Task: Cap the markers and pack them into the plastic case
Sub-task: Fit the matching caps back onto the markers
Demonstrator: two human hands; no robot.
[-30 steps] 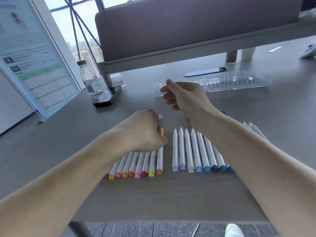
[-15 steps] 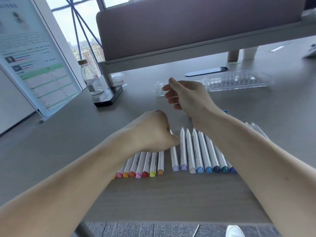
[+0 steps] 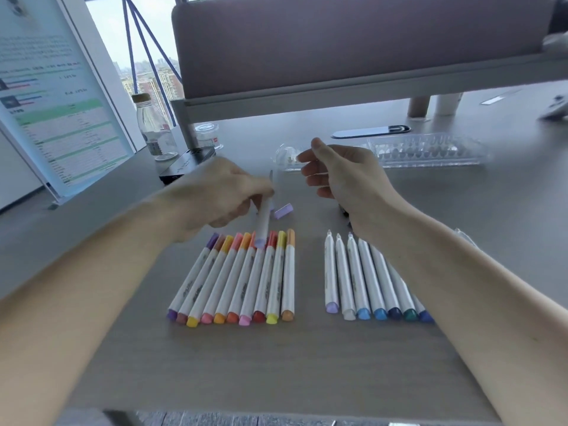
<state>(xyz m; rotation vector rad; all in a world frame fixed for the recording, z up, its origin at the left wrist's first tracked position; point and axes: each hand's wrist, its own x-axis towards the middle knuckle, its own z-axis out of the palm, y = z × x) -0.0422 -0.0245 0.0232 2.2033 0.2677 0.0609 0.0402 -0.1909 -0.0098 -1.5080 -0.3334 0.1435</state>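
Note:
My left hand (image 3: 221, 195) grips a white marker with a lilac end (image 3: 263, 222), lifted and tilted above the left row. That row (image 3: 246, 278) holds several capped markers in warm colours. A loose lilac cap (image 3: 283, 210) lies on the table just right of the held marker. Several uncapped markers in blue tones (image 3: 362, 281) lie in the right row, tips pointing away from me. My right hand (image 3: 344, 176) hovers above that row with loosely curled fingers and holds nothing. The clear plastic case (image 3: 430, 150) lies open at the back right.
A black box (image 3: 184, 167), a clear bottle (image 3: 153, 130) and a small jar (image 3: 207, 135) stand at the back left beside a leaning poster board (image 3: 52, 112). A grey divider panel (image 3: 353, 44) runs across the back. The table's front edge is close to me.
My left hand picked the lilac-ended marker out of the right row and lifted it up and back over the left row. My right hand stayed hovering in about the same spot.

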